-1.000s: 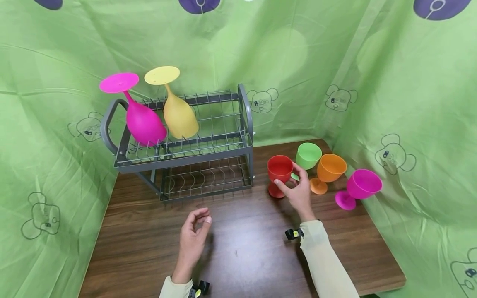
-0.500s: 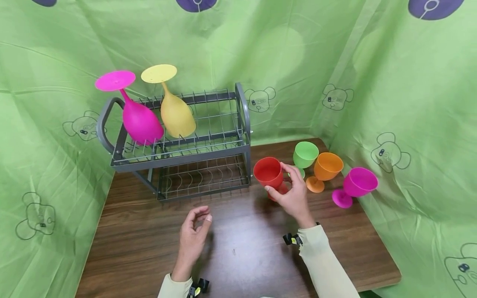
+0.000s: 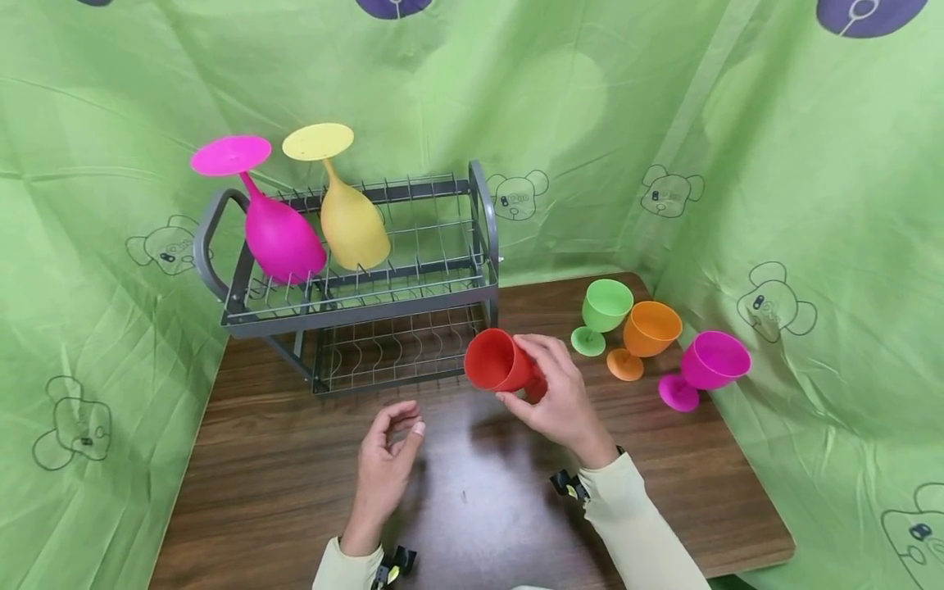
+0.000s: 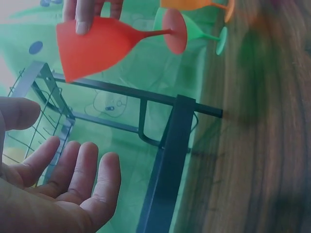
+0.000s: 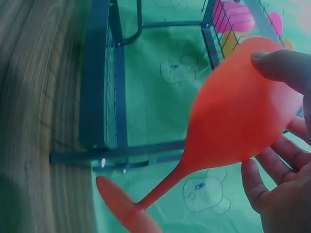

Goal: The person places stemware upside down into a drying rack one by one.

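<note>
A person's right hand (image 3: 558, 397) is holding a red goblet (image 3: 492, 360) around its bowl, the thumb pressing one side and the fingers curving along the other. That grip is leaving the stem and foot free, as the right wrist view is showing. The goblet is leaning, mouth upward, with its bowl inclining toward the left hand's side. Its foot is hanging clear of the wooden table (image 3: 273, 500), so the right hand alone seems to be bearing the weight.

To the left of the right hand and a little nearer the person, the left hand (image 3: 387, 459) is hovering over the table, holding nothing; its fingers are bending loosely and its thumb is standing apart from them. The red goblet is staying out of its touch, ahead and to its right.

Directly ahead of the left hand, a dark two-tier metal rack (image 3: 369, 310) is standing. On its top tier, ahead and leftward, an upturned magenta goblet (image 3: 283, 242) and a yellow goblet (image 3: 354, 225) are leaning feet-up among the wires, which are probably keeping them from sliding.

Beyond the right hand, to its right, a green goblet (image 3: 607, 306), an orange goblet (image 3: 652, 329) and an upright magenta goblet (image 3: 714, 360) are standing, their broad feet apparently steadying them.
</note>
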The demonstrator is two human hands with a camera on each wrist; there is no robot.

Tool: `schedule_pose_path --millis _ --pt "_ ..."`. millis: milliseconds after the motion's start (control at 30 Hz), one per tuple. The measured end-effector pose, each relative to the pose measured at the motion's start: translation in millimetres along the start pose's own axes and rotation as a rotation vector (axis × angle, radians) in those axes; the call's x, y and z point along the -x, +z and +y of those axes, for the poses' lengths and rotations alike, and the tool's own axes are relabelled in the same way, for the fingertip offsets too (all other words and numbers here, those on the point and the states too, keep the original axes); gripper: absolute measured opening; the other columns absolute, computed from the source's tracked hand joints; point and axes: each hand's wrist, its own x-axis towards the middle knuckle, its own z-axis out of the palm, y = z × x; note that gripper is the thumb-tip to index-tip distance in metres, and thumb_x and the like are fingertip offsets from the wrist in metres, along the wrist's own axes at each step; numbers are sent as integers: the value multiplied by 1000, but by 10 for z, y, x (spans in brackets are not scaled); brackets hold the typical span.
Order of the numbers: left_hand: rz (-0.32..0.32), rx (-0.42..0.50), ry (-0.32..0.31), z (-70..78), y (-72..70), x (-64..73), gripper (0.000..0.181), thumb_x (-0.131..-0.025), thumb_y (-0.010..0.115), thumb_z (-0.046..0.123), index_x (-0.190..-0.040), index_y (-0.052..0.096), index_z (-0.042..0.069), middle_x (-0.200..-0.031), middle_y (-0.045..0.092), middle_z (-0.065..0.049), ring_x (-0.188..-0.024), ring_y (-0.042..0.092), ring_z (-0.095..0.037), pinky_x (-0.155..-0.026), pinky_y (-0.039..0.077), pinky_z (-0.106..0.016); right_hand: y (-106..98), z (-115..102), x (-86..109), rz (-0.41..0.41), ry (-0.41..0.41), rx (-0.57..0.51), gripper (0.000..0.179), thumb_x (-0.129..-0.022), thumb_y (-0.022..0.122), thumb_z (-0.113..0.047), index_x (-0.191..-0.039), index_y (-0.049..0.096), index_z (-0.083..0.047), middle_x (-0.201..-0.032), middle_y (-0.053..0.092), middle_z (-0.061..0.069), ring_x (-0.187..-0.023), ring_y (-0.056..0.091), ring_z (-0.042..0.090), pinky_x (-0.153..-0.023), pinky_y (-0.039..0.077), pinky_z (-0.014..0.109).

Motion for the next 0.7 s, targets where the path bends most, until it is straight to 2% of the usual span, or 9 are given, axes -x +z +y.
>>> schedule_pose_path --millis 167,267,367,500,700 --pt "-33 26 19 58 31 -18 36 -100 72 7 -134 63 2 -128 67 -7 -120 66 -33 -87 62 -22 62 -95 -16 -75 -63 29 83 -73 98 -17 -147 60 -10 -143 59 7 -131 55 22 -91 65 38" --pt "-51 30 35 97 47 -21 40 -98 76 8 -136 62 7 -132 66 -6 -122 65 -34 -90 62 -24 96 -150 -21 -114 -97 30 82 -74 97 -17 -147 60 -9 -144 59 8 -132 55 23 -93 65 38" --pt "-65 22 59 127 63 -21 46 -96 78 10 -138 61 12 -138 64 -4 -126 63 -32 -94 63 -28 128 -210 -21 -152 -132 31 82 -74 97 -18 -147 60 -8 -144 59 8 -131 55 23 -93 65 37" --pt "-75 14 88 149 78 -20 53 -95 80 11 -143 58 10 -143 60 -4 -130 61 -27 -96 62 -30 173 -294 -21 -211 -181 47 81 -75 97 -19 -146 60 -6 -143 59 9 -130 56 24 -94 64 35" --pt "-90 17 103 158 89 -12 59 -93 81 12 -146 55 9 -146 57 -9 -132 58 -28 -96 62 -28 221 -408 -18 -292 -239 128 80 -76 96 -24 -146 60 -8 -141 60 6 -128 56 22 -96 63 34"
